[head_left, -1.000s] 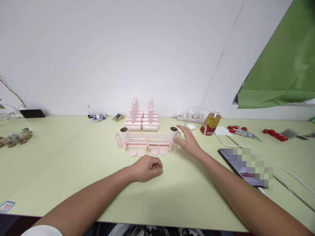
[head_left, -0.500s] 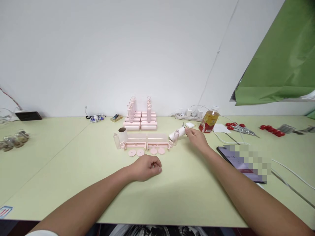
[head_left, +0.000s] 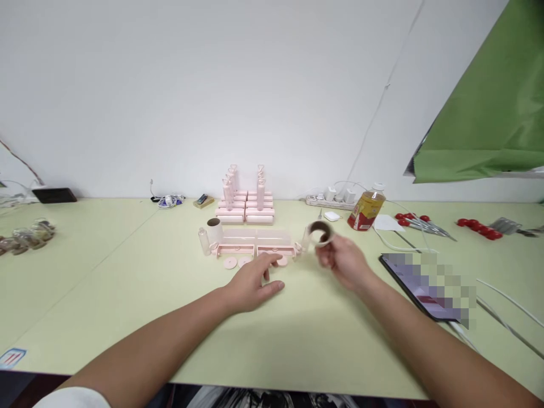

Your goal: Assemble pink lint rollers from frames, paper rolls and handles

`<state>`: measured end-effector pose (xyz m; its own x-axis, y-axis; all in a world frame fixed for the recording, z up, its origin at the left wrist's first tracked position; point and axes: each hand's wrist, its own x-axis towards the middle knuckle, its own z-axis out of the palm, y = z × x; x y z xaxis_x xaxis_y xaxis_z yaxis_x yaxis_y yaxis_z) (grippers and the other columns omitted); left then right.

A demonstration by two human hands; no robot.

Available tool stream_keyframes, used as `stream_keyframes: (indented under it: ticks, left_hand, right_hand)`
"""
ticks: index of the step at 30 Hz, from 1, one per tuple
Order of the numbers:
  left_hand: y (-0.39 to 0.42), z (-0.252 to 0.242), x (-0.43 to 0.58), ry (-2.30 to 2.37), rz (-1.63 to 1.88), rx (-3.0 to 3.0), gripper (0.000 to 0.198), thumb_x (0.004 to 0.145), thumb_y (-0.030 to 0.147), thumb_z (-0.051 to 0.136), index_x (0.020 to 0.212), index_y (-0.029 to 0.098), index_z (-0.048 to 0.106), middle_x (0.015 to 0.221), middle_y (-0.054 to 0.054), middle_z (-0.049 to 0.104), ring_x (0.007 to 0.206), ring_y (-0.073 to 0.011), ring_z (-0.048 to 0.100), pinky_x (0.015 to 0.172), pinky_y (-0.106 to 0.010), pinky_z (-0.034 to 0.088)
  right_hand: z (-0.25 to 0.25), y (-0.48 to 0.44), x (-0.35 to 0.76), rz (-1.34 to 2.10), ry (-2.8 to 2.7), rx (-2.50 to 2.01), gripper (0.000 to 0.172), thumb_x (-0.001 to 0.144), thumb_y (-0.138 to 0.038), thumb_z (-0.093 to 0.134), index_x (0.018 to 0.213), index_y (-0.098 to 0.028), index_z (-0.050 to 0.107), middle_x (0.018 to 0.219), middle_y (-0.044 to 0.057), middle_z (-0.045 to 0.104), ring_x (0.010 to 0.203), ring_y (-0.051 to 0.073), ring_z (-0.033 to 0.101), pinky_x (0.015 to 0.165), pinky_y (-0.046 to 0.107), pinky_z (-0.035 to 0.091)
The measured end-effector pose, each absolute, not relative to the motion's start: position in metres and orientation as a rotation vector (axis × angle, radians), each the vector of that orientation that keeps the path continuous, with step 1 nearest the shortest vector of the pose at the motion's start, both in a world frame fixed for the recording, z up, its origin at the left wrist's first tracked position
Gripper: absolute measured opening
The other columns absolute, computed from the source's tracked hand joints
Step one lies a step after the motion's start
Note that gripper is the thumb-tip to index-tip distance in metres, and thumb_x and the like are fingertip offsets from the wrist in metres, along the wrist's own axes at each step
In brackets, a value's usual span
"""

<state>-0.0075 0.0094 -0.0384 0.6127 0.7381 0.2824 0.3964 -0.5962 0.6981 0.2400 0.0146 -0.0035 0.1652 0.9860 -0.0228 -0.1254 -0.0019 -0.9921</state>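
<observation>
My right hand (head_left: 346, 262) has its fingers closed on a white sticky-paper roll (head_left: 317, 229), tilted so that its brown cardboard core faces me. The roll is lifted above the table and slightly blurred. Fingers apart and empty, my left hand (head_left: 255, 286) rests low over the table, its fingertips near a pink disc (head_left: 282, 261). More pink discs (head_left: 230, 263) lie to the left, partly covered by that hand. Behind them are two pink frames (head_left: 236, 249) and clear covers (head_left: 272, 237). A second white roll (head_left: 215, 231) stands upright beside a clear pinkish tube (head_left: 204, 241).
Pink rollers with upright handles (head_left: 245, 214) are lined up near the wall. A power strip (head_left: 327, 202), a bottle of amber liquid (head_left: 367, 208) and red-handled tools (head_left: 425, 225) sit at the right. Nearer lies a phone (head_left: 419, 289) among white cables.
My right hand has picked up the white roll, bringing it nearer and turning its open end toward me. My left hand has uncurled and reached slightly forward. The view has shifted a little.
</observation>
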Motion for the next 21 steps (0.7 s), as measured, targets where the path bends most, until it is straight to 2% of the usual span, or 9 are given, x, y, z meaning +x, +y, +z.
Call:
stream_keyframes:
  ticks: [2, 3, 6, 8, 10, 12, 14, 17, 21]
  left_hand:
    - [0.008, -0.036, -0.006, 0.832, 0.919, 2.303, 0.063, 0.081, 0.045, 0.064, 0.136, 0.024, 0.041, 0.123, -0.012, 0.055, 0.093, -0.0209, 0.055, 0.074, -0.033, 0.048]
    - [0.008, -0.034, -0.005, 0.775, 0.978, 2.309, 0.062, 0.081, 0.046, 0.065, 0.134, 0.022, 0.044, 0.122, -0.012, 0.057, 0.098, -0.0232, 0.055, 0.079, -0.036, 0.048]
    - [0.008, -0.031, -0.003, 0.568, 0.974, 2.269, 0.039, 0.085, 0.047, 0.059, 0.113, 0.019, 0.057, 0.106, -0.01, 0.065, 0.098, -0.0245, 0.058, 0.089, -0.04, 0.046]
    - [0.008, -0.03, -0.003, 0.528, 0.934, 2.238, 0.033, 0.087, 0.047, 0.056, 0.101, 0.018, 0.061, 0.097, -0.008, 0.066, 0.093, -0.023, 0.06, 0.087, -0.038, 0.047]
    - [0.009, -0.031, -0.005, 0.605, 0.974, 2.209, 0.034, 0.083, 0.048, 0.059, 0.096, 0.017, 0.061, 0.095, -0.007, 0.065, 0.089, -0.0219, 0.06, 0.082, -0.035, 0.048]
    - [0.011, -0.034, -0.007, 0.715, 1.032, 2.154, 0.038, 0.08, 0.05, 0.063, 0.097, 0.016, 0.06, 0.092, -0.006, 0.064, 0.084, -0.0207, 0.059, 0.077, -0.034, 0.047]
    - [0.013, -0.036, -0.01, 0.789, 1.058, 2.062, 0.042, 0.078, 0.053, 0.063, 0.096, 0.015, 0.059, 0.086, -0.005, 0.062, 0.079, -0.0192, 0.058, 0.073, -0.033, 0.047]
    - [0.016, -0.04, -0.011, 0.866, 1.1, 1.904, 0.047, 0.076, 0.059, 0.062, 0.092, 0.015, 0.055, 0.081, -0.004, 0.06, 0.073, -0.0175, 0.056, 0.069, -0.032, 0.047]
    - [0.02, -0.043, -0.01, 0.906, 1.137, 1.799, 0.05, 0.074, 0.062, 0.062, 0.09, 0.015, 0.053, 0.081, -0.004, 0.059, 0.074, -0.0177, 0.056, 0.068, -0.031, 0.047]
  right_hand:
    - [-0.015, -0.001, 0.212, 1.354, -1.142, -1.25, 0.045, 0.08, -0.06, 0.058, 0.067, -0.017, 0.054, 0.051, 0.0, 0.057, 0.035, 0.006, 0.04, 0.036, 0.02, 0.027]
    - [-0.021, -0.007, 0.202, 1.444, -1.218, -1.242, 0.048, 0.082, -0.062, 0.055, 0.068, -0.017, 0.054, 0.051, -0.001, 0.056, 0.036, 0.006, 0.04, 0.037, 0.02, 0.027]
    - [-0.032, -0.014, 0.188, 1.631, -1.421, -1.212, 0.051, 0.086, -0.067, 0.044, 0.072, -0.018, 0.053, 0.051, -0.002, 0.055, 0.036, 0.008, 0.039, 0.038, 0.021, 0.028]
    - [-0.034, -0.012, 0.191, 1.488, -1.596, -1.252, 0.048, 0.09, -0.063, 0.04, 0.074, -0.019, 0.053, 0.05, -0.003, 0.054, 0.038, 0.01, 0.04, 0.041, 0.023, 0.032]
    - [-0.033, -0.007, 0.198, 1.187, -1.791, -1.269, 0.04, 0.092, -0.054, 0.043, 0.081, -0.019, 0.059, 0.06, 0.0, 0.062, 0.051, 0.013, 0.052, 0.052, 0.026, 0.041]
    - [-0.032, -0.003, 0.204, 0.94, -1.953, -1.257, 0.029, 0.093, -0.042, 0.047, 0.095, -0.019, 0.064, 0.089, 0.006, 0.071, 0.077, 0.019, 0.062, 0.07, 0.031, 0.047]
    - [-0.031, 0.0, 0.207, 0.822, -2.068, -1.286, 0.028, 0.092, -0.034, 0.048, 0.111, -0.021, 0.064, 0.111, 0.008, 0.069, 0.095, 0.023, 0.062, 0.082, 0.036, 0.046]
    - [-0.029, -0.002, 0.208, 0.728, -2.207, -1.367, 0.033, 0.091, -0.03, 0.048, 0.119, -0.022, 0.063, 0.112, 0.008, 0.069, 0.093, 0.024, 0.063, 0.08, 0.036, 0.046]
    - [-0.028, -0.006, 0.209, 0.627, -2.301, -1.449, 0.025, 0.089, -0.03, 0.052, 0.107, -0.02, 0.066, 0.092, 0.007, 0.071, 0.075, 0.021, 0.062, 0.067, 0.032, 0.044]
